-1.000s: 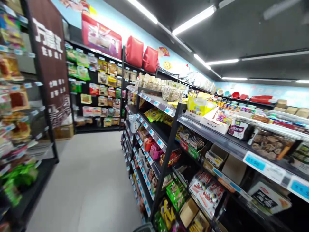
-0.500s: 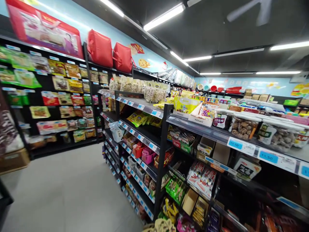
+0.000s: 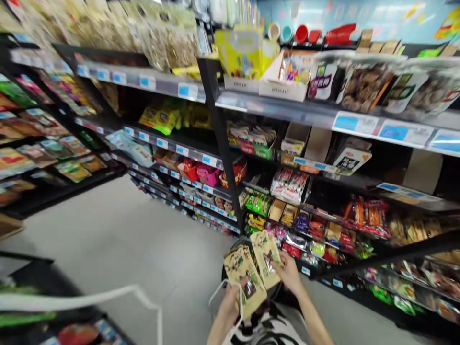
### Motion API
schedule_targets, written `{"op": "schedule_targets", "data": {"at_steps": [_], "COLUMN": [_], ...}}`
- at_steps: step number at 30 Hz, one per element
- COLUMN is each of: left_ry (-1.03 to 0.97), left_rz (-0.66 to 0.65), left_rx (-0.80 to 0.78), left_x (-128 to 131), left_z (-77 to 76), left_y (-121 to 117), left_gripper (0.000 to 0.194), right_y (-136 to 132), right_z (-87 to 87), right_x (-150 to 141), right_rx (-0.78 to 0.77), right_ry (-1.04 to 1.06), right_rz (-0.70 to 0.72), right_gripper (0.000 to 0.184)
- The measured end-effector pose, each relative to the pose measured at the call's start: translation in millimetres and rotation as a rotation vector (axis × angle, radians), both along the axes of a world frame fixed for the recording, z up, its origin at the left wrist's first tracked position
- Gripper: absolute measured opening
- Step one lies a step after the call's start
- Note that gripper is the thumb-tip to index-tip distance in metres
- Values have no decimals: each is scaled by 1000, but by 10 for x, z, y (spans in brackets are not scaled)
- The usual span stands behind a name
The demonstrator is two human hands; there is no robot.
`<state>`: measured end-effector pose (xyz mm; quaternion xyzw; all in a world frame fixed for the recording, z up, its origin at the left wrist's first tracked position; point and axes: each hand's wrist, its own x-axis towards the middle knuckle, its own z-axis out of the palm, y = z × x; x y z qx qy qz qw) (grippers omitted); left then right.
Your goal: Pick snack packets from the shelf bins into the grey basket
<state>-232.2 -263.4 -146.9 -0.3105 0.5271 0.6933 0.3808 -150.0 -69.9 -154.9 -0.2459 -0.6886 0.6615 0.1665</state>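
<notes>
Low in the head view, my left hand (image 3: 230,302) is closed on a tan snack pouch (image 3: 244,278) with a small dark window. My right hand (image 3: 287,273) grips a second tan pouch (image 3: 266,254) of the same kind, held just right of the first. Both pouches stand upright in front of the lower shelves. Behind them sits a dark round basket (image 3: 230,258), mostly hidden. A white cord (image 3: 223,292) loops by my left wrist.
A black shelf unit (image 3: 223,143) full of packaged snacks, with blue price tags, runs across the right. Another snack rack (image 3: 36,143) lines the left wall. Grey floor (image 3: 125,239) lies between them. A white strap (image 3: 89,294) crosses the lower left.
The view has swung down and right, from aisle and ceiling to the shelves. My two hands and the pouches have come into view at the bottom.
</notes>
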Motion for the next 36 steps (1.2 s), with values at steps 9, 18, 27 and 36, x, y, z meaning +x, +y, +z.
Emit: {"op": "schedule_targets", "data": {"at_steps": [9, 18, 27, 36], "left_ry": [250, 256, 157, 164], "left_rz": [2, -19, -82, -142], "left_rx": [177, 260, 381, 439], "left_x": [114, 191, 165, 233], "left_z": [-186, -173, 119, 13], "left_y": [-129, -73, 158, 182], "left_gripper": [69, 66, 68, 67], "right_y": [10, 68, -289, -176], "right_z": [143, 349, -48, 42], "right_x": [57, 334, 267, 450], "right_rx": [-263, -800, -371, -446], "right_ry": [60, 349, -161, -136], "right_rz": [87, -7, 176, 150], "right_gripper": [36, 30, 39, 44]}}
